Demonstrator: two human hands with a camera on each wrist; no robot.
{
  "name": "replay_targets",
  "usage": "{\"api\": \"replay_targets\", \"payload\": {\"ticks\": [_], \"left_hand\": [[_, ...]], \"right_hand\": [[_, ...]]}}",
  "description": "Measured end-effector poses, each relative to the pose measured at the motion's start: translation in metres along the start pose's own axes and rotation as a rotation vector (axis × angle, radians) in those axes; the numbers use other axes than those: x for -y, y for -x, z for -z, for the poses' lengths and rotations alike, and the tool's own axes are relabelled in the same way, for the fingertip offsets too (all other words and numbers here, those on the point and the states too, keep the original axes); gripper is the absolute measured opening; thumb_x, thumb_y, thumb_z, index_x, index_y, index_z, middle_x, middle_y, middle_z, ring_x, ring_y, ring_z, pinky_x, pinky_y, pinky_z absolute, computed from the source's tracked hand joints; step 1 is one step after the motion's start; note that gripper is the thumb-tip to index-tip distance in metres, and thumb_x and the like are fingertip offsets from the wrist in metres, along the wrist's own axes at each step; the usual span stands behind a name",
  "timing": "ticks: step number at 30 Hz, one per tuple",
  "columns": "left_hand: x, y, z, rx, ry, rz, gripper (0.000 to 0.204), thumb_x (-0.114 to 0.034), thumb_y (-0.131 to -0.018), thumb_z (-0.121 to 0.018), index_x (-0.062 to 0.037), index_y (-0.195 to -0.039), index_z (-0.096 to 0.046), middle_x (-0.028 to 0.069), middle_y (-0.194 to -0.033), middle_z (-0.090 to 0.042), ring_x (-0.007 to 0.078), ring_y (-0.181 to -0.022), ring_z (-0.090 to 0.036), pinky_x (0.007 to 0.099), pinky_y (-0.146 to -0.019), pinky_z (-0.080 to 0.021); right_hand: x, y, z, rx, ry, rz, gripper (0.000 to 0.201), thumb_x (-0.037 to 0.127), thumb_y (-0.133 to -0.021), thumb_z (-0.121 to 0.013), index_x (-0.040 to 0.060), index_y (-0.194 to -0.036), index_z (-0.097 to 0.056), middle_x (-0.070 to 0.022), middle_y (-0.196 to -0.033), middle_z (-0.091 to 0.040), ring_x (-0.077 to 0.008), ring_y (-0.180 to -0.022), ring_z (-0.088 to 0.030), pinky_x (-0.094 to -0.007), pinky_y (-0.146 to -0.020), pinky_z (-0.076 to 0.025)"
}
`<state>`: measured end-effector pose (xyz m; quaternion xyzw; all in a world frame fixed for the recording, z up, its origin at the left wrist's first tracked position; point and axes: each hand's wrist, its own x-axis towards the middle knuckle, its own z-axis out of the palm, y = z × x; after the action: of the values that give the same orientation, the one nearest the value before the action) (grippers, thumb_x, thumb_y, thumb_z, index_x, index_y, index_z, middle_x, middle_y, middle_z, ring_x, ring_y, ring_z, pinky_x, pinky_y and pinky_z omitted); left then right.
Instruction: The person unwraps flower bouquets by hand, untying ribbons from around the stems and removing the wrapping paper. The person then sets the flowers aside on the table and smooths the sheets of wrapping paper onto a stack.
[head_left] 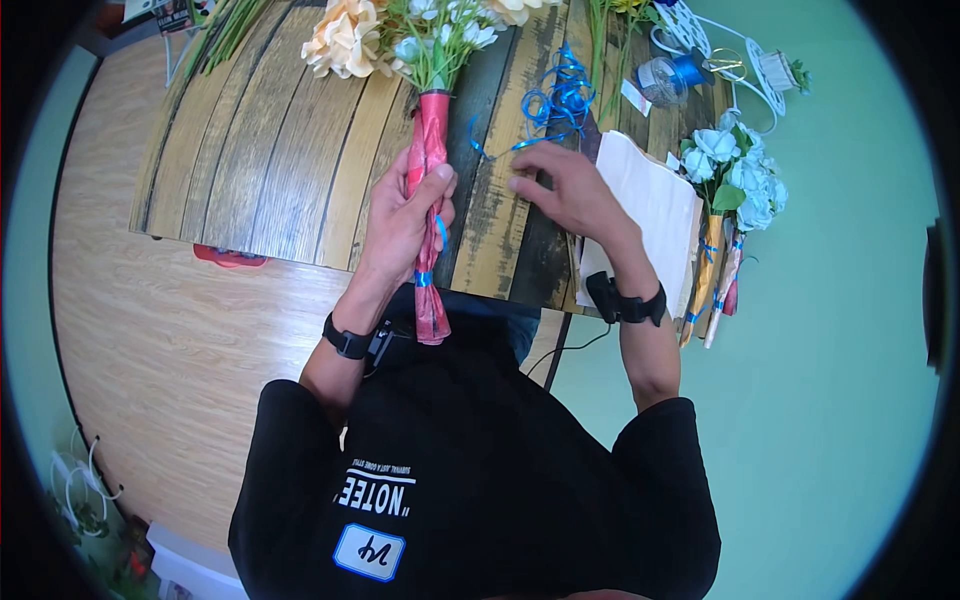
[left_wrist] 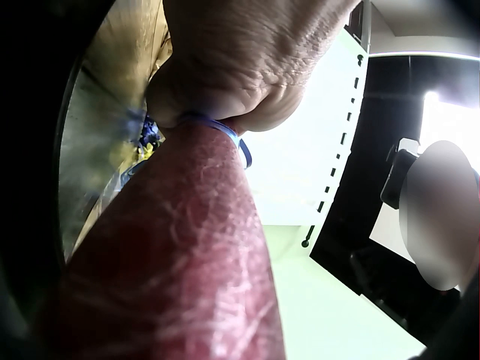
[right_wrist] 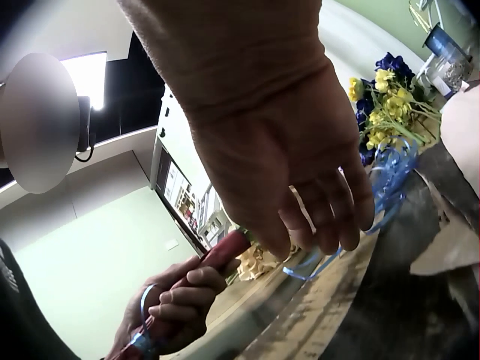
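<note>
My left hand [head_left: 408, 215] grips a bouquet by its handle, wrapped in red paper [head_left: 430, 135], thumb lying along the front. Peach and white flowers [head_left: 440, 45] top the bouquet beyond the fist. Below the hand, blue ribbon [head_left: 425, 279] is tied round the wrap; a loop of it also shows by the fingers. In the left wrist view the red wrap [left_wrist: 187, 247] fills the foreground. My right hand [head_left: 575, 190] hovers over the table with loosely bent fingers, nothing seen in it. Its fingertips are close to a tangle of curled blue ribbon [head_left: 560, 100].
White paper sheets [head_left: 640, 210] lie right of the right hand. Wrapped bouquets with light-blue flowers [head_left: 735, 170] are at the right table edge. A ribbon spool [head_left: 672, 78] stands at the back right, and green stems [head_left: 232, 35] lie at the back left.
</note>
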<state>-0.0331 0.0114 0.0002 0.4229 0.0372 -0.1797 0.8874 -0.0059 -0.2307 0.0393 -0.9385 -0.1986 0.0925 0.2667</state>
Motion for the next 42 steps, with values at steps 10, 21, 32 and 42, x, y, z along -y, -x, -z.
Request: {"api": "replay_targets", "payload": {"ticks": [10, 21, 32, 42], "left_hand": [[0.003, -0.001, -0.006, -0.006, 0.015, -0.006, 0.021, -0.019, -0.102, -0.061, -0.0053, -0.117, -0.054, -0.0003, -0.082, -0.056, 0.0047, -0.055, -0.054, 0.0195, -0.041, -0.045], [0.005, -0.01, -0.009, 0.078, 0.151, 0.086, 0.037, -0.021, -0.104, -0.057, -0.0028, -0.135, -0.048, 0.0019, -0.087, -0.055, 0.008, -0.064, -0.055, 0.02, -0.047, -0.045], [0.008, -0.001, -0.001, 0.289, 0.526, 0.101, 0.046, -0.044, -0.109, -0.041, -0.0027, -0.127, -0.052, -0.003, -0.073, -0.039, 0.008, -0.058, -0.039, 0.0225, -0.045, -0.037], [0.011, 0.009, 0.001, 0.33, 0.561, 0.145, 0.047, -0.044, -0.109, -0.04, -0.0028, -0.127, -0.052, -0.0028, -0.074, -0.039, 0.0077, -0.057, -0.038, 0.0219, -0.043, -0.036]], "right_hand": [[-0.055, -0.037, 0.017, -0.144, 0.099, -0.029, 0.033, 0.026, -0.091, -0.071, -0.0009, -0.109, -0.065, -0.0167, -0.115, -0.065, -0.033, -0.109, -0.062, -0.0391, -0.096, -0.048], [0.057, 0.036, 0.01, -0.129, -0.227, -0.175, 0.029, 0.02, -0.093, -0.072, 0.0003, -0.114, -0.068, -0.0095, -0.101, -0.07, -0.0168, -0.081, -0.064, -0.0292, -0.075, -0.05], [0.098, 0.073, -0.076, 0.043, -1.155, -0.343, 0.029, 0.02, -0.099, -0.068, -0.0046, -0.114, -0.067, -0.0066, -0.088, -0.07, -0.0101, -0.076, -0.067, -0.0247, -0.061, -0.054], [0.088, 0.078, -0.088, -0.122, -1.171, -0.27, 0.021, 0.018, -0.1, -0.066, -0.0026, -0.099, -0.069, -0.0034, -0.076, -0.066, -0.0067, -0.065, -0.061, -0.0215, -0.056, -0.048]]}}
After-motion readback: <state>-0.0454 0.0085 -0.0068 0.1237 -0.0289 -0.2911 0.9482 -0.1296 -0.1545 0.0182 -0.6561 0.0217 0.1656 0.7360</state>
